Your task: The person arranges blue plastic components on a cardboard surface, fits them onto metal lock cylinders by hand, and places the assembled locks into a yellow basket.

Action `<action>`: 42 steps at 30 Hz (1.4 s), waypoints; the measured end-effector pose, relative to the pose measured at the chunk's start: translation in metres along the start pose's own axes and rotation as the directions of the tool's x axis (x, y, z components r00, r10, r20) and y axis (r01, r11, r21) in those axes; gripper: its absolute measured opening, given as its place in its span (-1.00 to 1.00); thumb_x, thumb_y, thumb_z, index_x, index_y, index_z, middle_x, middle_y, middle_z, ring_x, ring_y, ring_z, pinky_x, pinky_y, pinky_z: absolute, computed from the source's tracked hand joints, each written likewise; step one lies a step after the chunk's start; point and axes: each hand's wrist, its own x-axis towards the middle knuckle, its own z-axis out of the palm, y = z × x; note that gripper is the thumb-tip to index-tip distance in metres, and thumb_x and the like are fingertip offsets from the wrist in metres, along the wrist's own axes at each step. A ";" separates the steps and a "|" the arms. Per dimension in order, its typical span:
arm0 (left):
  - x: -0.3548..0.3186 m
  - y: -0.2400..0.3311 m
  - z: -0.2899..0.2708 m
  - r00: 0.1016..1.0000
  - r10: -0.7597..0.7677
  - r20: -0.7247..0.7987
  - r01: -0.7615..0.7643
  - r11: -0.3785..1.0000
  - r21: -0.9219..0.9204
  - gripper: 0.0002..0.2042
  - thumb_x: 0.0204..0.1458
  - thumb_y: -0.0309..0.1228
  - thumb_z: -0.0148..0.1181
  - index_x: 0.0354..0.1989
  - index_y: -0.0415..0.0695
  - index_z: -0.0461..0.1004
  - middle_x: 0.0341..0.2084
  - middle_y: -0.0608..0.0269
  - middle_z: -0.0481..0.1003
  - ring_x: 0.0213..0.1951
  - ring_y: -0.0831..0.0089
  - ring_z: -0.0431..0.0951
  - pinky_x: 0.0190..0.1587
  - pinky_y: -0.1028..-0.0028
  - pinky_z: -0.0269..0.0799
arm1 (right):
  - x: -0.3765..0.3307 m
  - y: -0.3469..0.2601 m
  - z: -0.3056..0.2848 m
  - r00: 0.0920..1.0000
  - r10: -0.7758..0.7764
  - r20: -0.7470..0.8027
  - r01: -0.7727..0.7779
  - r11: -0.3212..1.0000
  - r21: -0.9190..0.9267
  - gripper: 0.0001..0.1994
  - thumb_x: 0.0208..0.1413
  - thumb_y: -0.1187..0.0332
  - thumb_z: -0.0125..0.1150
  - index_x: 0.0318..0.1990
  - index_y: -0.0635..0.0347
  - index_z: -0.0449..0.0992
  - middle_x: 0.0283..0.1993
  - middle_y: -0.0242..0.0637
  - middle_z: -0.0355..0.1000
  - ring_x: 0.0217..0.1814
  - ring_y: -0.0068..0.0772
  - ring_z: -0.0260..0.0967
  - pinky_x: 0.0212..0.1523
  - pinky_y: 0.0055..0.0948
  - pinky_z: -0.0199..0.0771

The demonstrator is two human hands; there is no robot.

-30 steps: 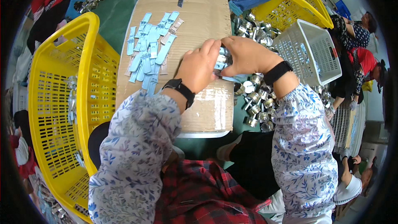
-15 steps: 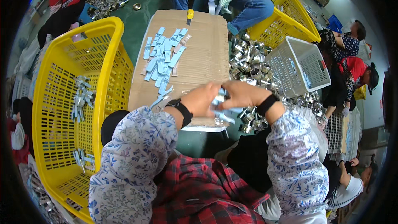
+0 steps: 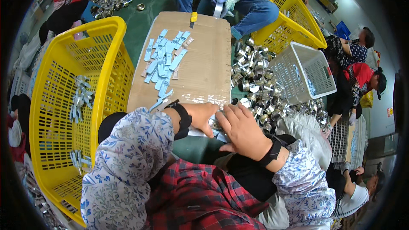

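My left hand [image 3: 200,116] and my right hand [image 3: 246,133] meet at the near edge of a cardboard sheet [image 3: 204,64]. Between them a light-blue plastic handle [image 3: 220,136] shows in part, and my fingers cover the rest of it. The left fingers are closed round its left side. The right fingers bend over it from the other side, thumb below. Beyond my left hand, similar light-blue handles [image 3: 160,67] lie in a loose pile on the cardboard, with a few pale pinkish pieces among them.
A yellow basket [image 3: 111,59] holding a few pieces stands at left. Shiny metal parts [image 3: 255,70] are heaped on the right, beside a white crate [image 3: 294,74]. A yellow cutter [image 3: 194,17] lies at the far edge. Across sits a person in gloves [image 3: 231,1]; others work around.
Both hands have come nearer to me and lower. My right hand has turned so that its back faces up, its fingers over the handle. The pile looks the same.
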 end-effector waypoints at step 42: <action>0.026 -0.004 -0.051 0.923 0.089 -0.375 0.036 0.949 0.314 -0.28 -0.24 -0.12 0.47 0.05 -0.34 0.39 0.08 -0.14 0.38 0.16 -0.02 0.34 0.20 0.18 0.26 | 0.051 0.103 0.031 0.991 0.115 0.069 -0.127 0.965 0.230 -0.45 -0.37 0.17 0.44 -0.22 0.32 0.41 -0.26 -0.04 0.44 -0.14 0.04 0.44 -0.09 -0.13 0.43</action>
